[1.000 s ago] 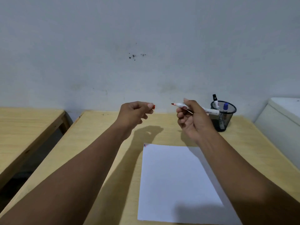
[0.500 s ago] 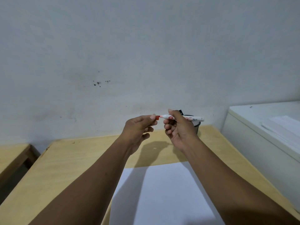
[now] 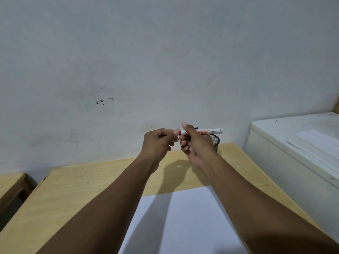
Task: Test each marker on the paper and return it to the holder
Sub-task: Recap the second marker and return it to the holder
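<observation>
A: While the right hand (image 3: pixel 194 143) clamps the marker (image 3: pixel 211 131) level above the table (image 3: pixel 77 189), what grips its left end?

B: Left hand (image 3: pixel 158 142), fingertips (image 3: pixel 176 132) pinched on the red cap end. Holder (image 3: pixel 215 141) stands behind the right hand; paper (image 3: pixel 183 222) lies below.

A white-barrelled marker with red lettering (image 3: pixel 209 131) lies level in the air above the desk's far edge, its red end pointing left. A black wire-mesh cup holder (image 3: pixel 215 140) stands upright behind it, mostly hidden. A white sheet of paper (image 3: pixel 185 222) lies flat on the near desk.
</observation>
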Demonstrator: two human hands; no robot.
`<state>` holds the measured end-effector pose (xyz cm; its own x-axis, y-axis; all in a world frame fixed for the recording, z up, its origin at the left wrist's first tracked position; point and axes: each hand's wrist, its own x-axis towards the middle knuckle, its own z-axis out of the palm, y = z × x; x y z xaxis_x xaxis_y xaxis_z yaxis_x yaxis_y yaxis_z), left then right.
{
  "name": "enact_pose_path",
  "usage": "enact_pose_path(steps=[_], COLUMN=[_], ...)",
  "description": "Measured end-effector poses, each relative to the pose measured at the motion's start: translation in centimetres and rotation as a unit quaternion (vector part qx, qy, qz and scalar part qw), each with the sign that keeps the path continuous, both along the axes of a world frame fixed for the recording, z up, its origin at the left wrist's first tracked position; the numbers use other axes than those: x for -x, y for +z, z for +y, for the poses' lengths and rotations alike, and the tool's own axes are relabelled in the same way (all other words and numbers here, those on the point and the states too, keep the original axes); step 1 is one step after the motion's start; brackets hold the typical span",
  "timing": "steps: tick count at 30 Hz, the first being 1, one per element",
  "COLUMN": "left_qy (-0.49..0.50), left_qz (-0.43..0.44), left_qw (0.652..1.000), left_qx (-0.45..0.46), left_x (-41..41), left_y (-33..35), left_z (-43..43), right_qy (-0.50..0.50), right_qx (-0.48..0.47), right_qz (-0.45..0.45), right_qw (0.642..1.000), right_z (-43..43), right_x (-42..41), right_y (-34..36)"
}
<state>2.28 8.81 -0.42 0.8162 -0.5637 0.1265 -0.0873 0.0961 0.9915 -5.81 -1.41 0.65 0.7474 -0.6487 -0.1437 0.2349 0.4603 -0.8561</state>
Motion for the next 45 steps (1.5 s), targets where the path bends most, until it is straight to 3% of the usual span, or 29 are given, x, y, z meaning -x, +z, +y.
enact_pose_path(steps=[3,7,14,20,24,27,33,38,45], left_qy=[0.045,0.075,0.066,-0.03,-0.102,-0.058,-0.04,-0.088,-0.025], left_qz=[-0.04,-0.092,-0.229,-0.281,-0.275,-0.263,-0.258,-0.199,-0.246], left_qw=[0.998,0.993,0.961,0.933,0.92,0.926,0.904,0.926,0.937], left_qx=[-0.005,-0.02,-0.137,-0.222,-0.26,-0.264,-0.338,-0.309,-0.248], left_x=[-0.2,-1.7,-2.6,-2.1,-1.8,-2.0,-3.7,-4.6,-3.9], left_y=[0.2,1.5,2.1,1.0,0.1,-0.1,-1.3,-1.1,0.4], left_z=[-0.9,-2.5,-7.1,-10.9,-12.3,-13.2,-14.8,-15.6,-14.8], right_qy=[0.022,-0.077,-0.134,-0.122,-0.116,-0.126,-0.125,-0.118,-0.107], right_qx=[0.044,0.063,0.11,0.123,0.123,0.113,0.097,0.09,0.072], right_qz=[0.077,0.171,0.189,0.208,0.207,0.203,0.196,0.191,0.172], right_qw=[0.996,0.98,0.967,0.963,0.964,0.964,0.968,0.97,0.977], right_z=[-1.2,-5.1,-10.3,-11.6,-11.6,-11.7,-11.5,-11.2,-9.6], right_x=[0.3,1.5,4.2,3.7,3.0,2.5,2.5,2.5,2.3], right_y=[0.5,0.3,-0.8,-2.2,-2.9,-3.5,-4.2,-4.2,-3.6])
